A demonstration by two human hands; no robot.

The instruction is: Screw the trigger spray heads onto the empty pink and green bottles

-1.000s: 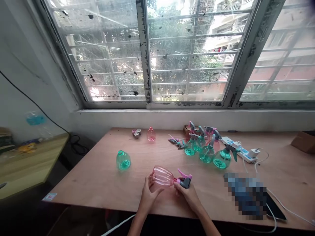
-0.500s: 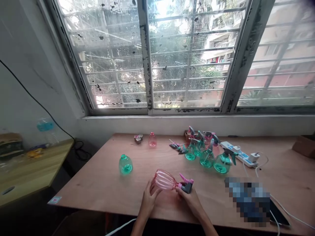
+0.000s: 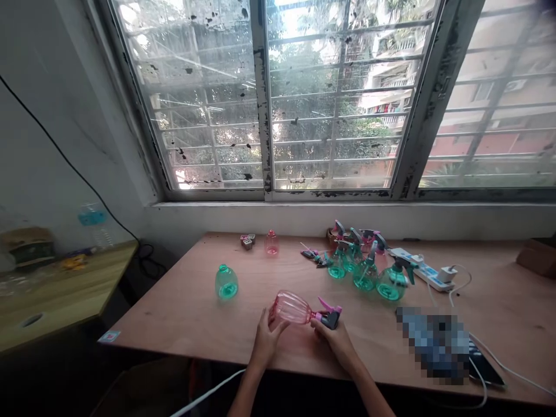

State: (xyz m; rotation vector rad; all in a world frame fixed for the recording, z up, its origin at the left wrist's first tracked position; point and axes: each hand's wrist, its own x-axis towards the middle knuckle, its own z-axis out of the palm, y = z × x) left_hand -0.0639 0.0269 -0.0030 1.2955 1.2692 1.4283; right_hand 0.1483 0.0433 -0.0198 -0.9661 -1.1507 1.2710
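A clear pink spray bottle (image 3: 292, 307) lies sideways between my hands, just over the front part of the table. Around its base end, my left hand (image 3: 266, 337) is closed. My right hand (image 3: 332, 337) grips the neck end, where the black and pink trigger head (image 3: 329, 317) sits on the bottle with its pink lever pointing up. Some of the right fingers are hidden behind the head. To the left stands an open green bottle (image 3: 226, 283) without a spray head. Farther back is a small pink bottle (image 3: 271, 243).
Several green spray bottles (image 3: 365, 273) with heads stand at the back right, beside loose trigger heads (image 3: 316, 258). A white power strip (image 3: 428, 274) with cables lies behind a blurred item (image 3: 434, 344) and a phone (image 3: 486, 365). Small boxes (image 3: 247, 241) sit at the back left.
The camera view has shifted slightly, so the table appears a little higher and farther right. Both hands keep hold of the pink spray bottle in nearly the same pose.
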